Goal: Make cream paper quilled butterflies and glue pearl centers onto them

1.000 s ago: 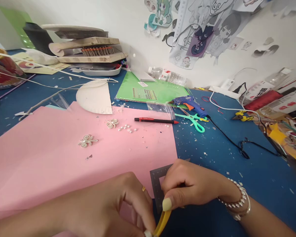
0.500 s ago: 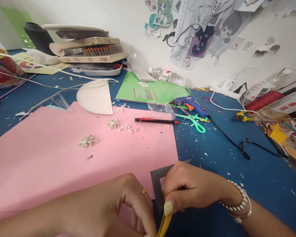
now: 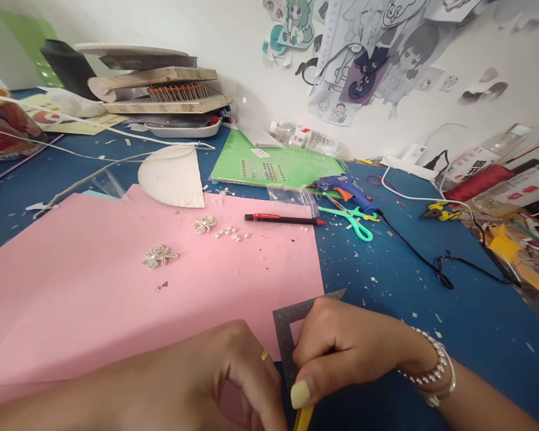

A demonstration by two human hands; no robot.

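Note:
My right hand (image 3: 341, 353) is closed around a yellow-handled tool (image 3: 303, 419) at the bottom edge, its thumb pressed on the handle. My left hand (image 3: 215, 383) is curled close beside it, fingers bent down over the lower edge of the large pink paper sheet (image 3: 117, 281); what it holds is hidden. A dark grey set-square ruler (image 3: 287, 326) lies under both hands at the sheet's right corner. Two small white coiled ornaments (image 3: 159, 256) and scattered tiny pearls (image 3: 231, 234) rest on the pink sheet.
On the blue table (image 3: 408, 281) lie a red pencil (image 3: 282, 219), teal scissors (image 3: 354, 221), a blue glue gun (image 3: 345, 187) with black cord, a green sheet (image 3: 273, 164), a water bottle (image 3: 305, 137), a white fan shape (image 3: 173, 176), stacked books at the back, and clutter at the right.
Both hands have slid slightly down and toward me along the ruler; less of the yellow tool shows now.

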